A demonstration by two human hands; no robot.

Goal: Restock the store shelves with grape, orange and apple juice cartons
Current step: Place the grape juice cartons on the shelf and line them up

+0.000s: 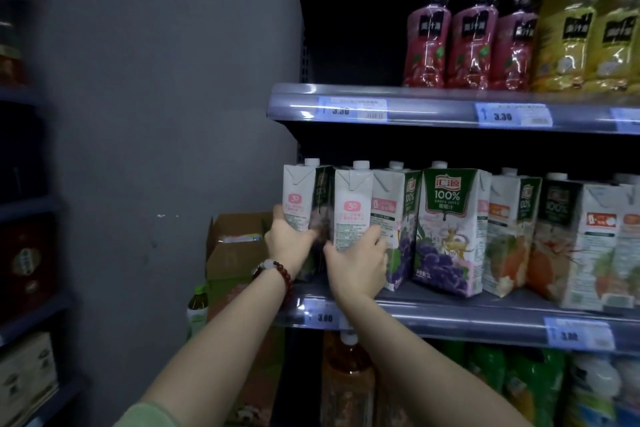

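Two grape juice cartons stand at the left end of the middle shelf [450,317]. My left hand [287,241] grips the leftmost carton [299,198] low on its white side. My right hand [358,262] grips the second carton [351,208] at its lower right edge. Both cartons are upright with white caps. To their right stand a third grape carton [394,218] and a grape carton facing front [450,229]. Orange juice cartons [509,232] follow, then further cartons [588,243] toward the right edge.
The upper shelf [398,107] carries pink bottles [471,35] and yellow bottles [568,35]. Bottles [346,374] fill the lowest level. An open cardboard box [235,246] and a green bottle [197,308] sit left of the shelf by a grey wall. Another rack [24,253] stands far left.
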